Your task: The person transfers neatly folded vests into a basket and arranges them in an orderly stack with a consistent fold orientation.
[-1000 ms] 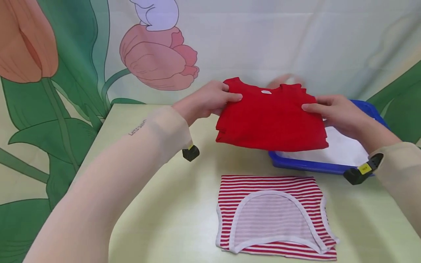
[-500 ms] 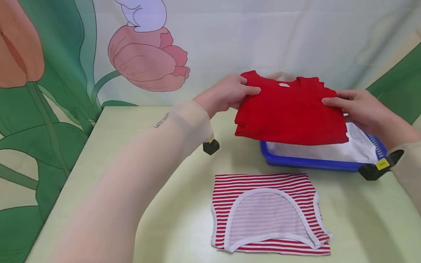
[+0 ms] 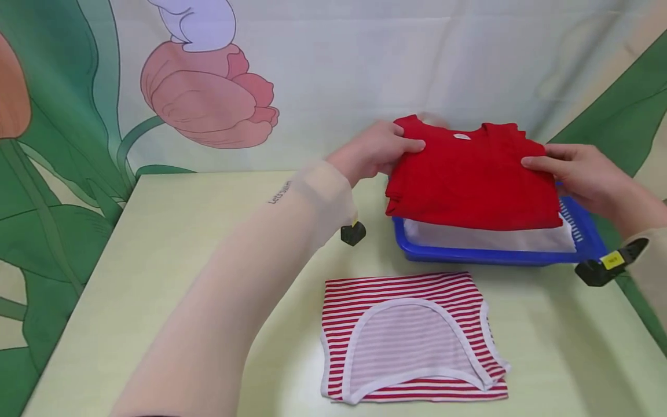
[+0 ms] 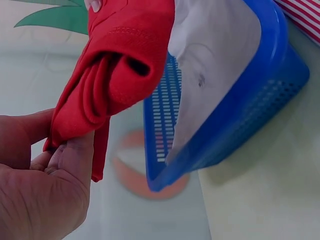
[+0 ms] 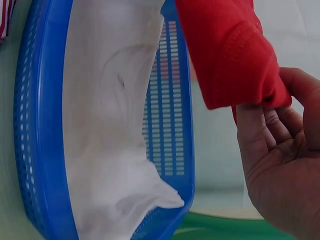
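A folded red shirt with a small white neck label is held up above a blue basket. My left hand pinches its left upper edge, thumb on the front and fingers behind. At the opposite edge my right hand pinches it the same way. In the left wrist view the side of the red shirt shows several folded layers. Inside the basket lies a white cloth garment, partly covered by the shirt in the head view.
A red-and-white striped sleeveless top, folded, lies on the pale table in front of the basket. Behind the table hangs a curtain printed with flowers and leaves. The basket has slotted walls.
Both hands have carried the red shirt to the right, from partly beside the basket to over it. The view has turned rightward, so the striped top appears further left.
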